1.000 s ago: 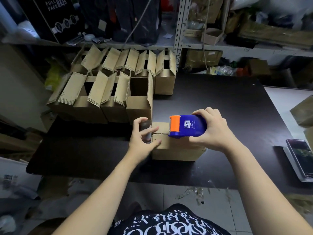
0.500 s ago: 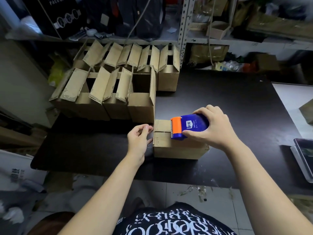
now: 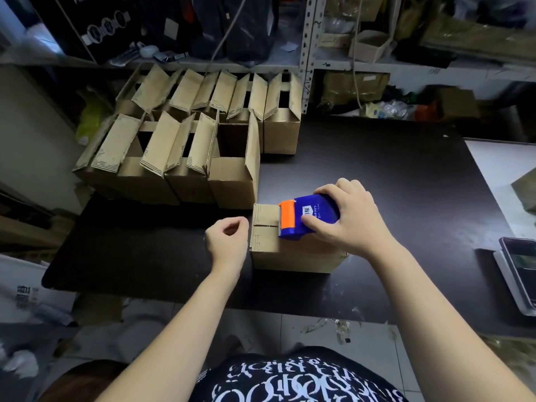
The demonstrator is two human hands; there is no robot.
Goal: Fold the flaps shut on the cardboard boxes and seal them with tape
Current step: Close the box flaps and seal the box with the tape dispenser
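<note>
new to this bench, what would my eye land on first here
The bright blue and orange tape dispenser stands out, gripped by the right hand atop the closed cardboard box near the black table's front edge. Behind it, to the left, open boxes cluster with flaps up.

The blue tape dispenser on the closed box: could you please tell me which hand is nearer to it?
Right. The right hand grips the tape dispenser from its right side; the left hand is curled beside the closed box's left end, off the dispenser.
</note>
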